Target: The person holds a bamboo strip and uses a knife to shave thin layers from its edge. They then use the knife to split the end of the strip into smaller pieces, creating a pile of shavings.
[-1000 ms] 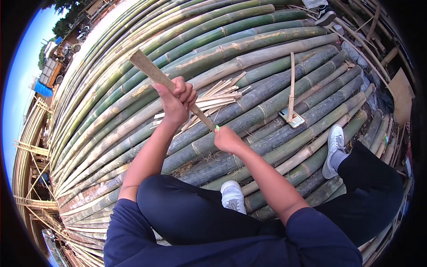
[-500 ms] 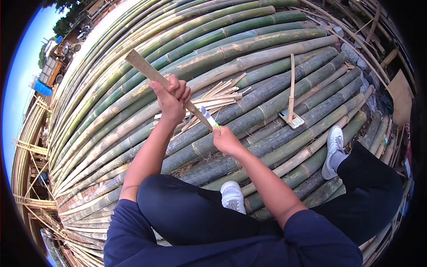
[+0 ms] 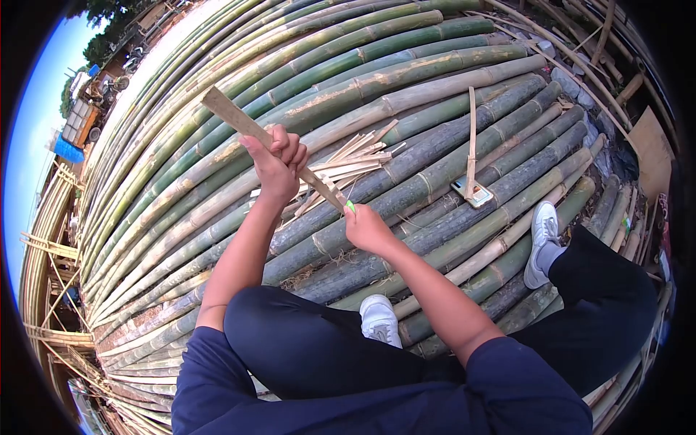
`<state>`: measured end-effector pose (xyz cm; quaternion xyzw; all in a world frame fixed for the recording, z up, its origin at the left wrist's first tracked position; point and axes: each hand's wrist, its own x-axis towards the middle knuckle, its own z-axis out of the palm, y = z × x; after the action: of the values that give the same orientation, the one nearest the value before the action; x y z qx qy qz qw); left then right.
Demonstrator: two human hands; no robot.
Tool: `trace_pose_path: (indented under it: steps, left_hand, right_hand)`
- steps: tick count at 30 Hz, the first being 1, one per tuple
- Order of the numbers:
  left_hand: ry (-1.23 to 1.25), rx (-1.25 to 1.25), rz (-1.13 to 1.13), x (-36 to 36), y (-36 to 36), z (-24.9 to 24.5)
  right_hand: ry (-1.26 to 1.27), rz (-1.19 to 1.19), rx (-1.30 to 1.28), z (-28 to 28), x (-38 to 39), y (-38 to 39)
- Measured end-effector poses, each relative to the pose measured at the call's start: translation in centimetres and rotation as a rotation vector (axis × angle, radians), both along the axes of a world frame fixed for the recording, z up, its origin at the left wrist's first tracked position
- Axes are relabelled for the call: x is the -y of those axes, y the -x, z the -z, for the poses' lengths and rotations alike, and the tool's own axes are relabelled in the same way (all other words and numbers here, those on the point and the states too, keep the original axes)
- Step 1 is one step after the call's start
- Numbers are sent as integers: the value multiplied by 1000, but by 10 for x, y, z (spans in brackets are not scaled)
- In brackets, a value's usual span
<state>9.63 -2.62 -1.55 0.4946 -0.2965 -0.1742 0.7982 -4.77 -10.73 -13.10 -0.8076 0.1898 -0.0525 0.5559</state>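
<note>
My left hand [image 3: 278, 165] is closed around the middle of a flat bamboo strip [image 3: 235, 114], which slants from upper left down to my other hand. In my right hand [image 3: 368, 228] is a knife with a bright green handle [image 3: 350, 206], its fingers wrapped round it at the strip's lower end. The blade hardly shows now, lying edge-on against the strip. Behind the strip, a bundle of thin split bamboo pieces [image 3: 355, 161] rests on the poles.
Long bamboo poles [image 3: 406, 72] lie side by side beneath me. To the right, a phone [image 3: 472, 193] has a narrow bamboo stick [image 3: 472, 138] across it. My white shoes [image 3: 380, 319] stand on the poles. A truck [image 3: 78, 119] and bamboo racks [image 3: 52, 246] are at the far left.
The knife's blade, plainly seen before, has turned or moved in against the strip and barely shows. Both hands keep their grips, with only a slight shift left.
</note>
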Motion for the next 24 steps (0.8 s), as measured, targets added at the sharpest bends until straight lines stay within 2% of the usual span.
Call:
trace_pose_path:
  steps: [6,8,10,14,16,17,19,20,22,23,24]
  left_hand:
    - [-9,44,44,3,4,-1]
    - [-17,53,81,4,8,1]
    - [-40,74,127,12,13,2]
    - [-44,25,120,9,12,3]
    - [-58,54,104,3,9,1]
    - [-43,44,75,1,7,-1]
    - [-16,32,38,-1,2,-1]
    - [-20,31,35,-3,0,0]
    - [-14,2,154,-6,-1,1]
    - [-16,-1,151,-8,0,0]
    - [18,4,259,-8,0,0]
  right_hand:
    - [18,-77,-71,-4,5,2]
    - [196,-148,-264,47,-10,4]
    - [279,-368,-353,100,-8,16]
    - [210,-209,-394,99,12,20]
    - [133,75,-229,77,32,9]
    - [130,77,-229,68,40,7]
    - [-129,35,-246,53,54,5]
    - [-132,31,-248,46,56,7]
    - [-128,-136,-468,39,58,12]
    - [-129,-140,-470,52,54,15]
    - [-69,-128,-321,72,48,17]
